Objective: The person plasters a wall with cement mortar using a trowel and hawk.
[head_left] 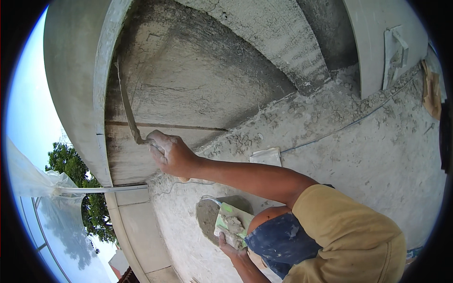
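My right hand (172, 153) is closed round the handle end of a long, thin trowel (125, 99), its blade seen nearly edge-on. The blade lies up against the grey cement wall (203, 70) beside the wall's left rim. Lower down, my left hand (230, 247) grips a pale green board (243, 216) by its near edge. Lumps of wet grey mortar (232, 223) sit on that board. Just behind it stands a bucket (205, 214) with grey mortar inside, partly covered by the board. The trowel's handle is mostly hidden in my fingers.
A cable (330, 134) crosses the rough, mortar-spattered floor (330, 155) to a flat white piece (266, 156). A plastering float (401, 49) rests by the right-hand wall, near torn brown paper (431, 92). A metal bar (104, 189) and plastic sheeting (33, 172) are at the left.
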### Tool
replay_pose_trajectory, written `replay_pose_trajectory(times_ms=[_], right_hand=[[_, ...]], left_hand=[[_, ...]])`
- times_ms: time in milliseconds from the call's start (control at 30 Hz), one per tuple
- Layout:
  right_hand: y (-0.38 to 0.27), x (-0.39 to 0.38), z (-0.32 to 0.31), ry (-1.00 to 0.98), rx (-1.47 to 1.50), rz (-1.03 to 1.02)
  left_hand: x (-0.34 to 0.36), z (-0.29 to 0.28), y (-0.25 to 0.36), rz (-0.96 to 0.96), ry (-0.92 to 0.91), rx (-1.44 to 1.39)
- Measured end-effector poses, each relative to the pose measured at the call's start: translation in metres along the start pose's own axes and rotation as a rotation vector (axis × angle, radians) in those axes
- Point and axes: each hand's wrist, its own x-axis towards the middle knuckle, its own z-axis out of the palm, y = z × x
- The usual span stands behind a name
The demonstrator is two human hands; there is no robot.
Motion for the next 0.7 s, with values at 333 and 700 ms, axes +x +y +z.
replay_pose_trajectory(times_ms=[333,700], right_hand=[[-0.053,0.053,-0.029,0.156,0.044,-0.045],[-0.045,0.053,-0.013,0.048,-0.146,0.036]], left_hand=[[0.0,-0.002,-0.005,0.012,0.011,0.016],[0.002,-0.016,-0.003,-0.012,-0.051,-0.01]])
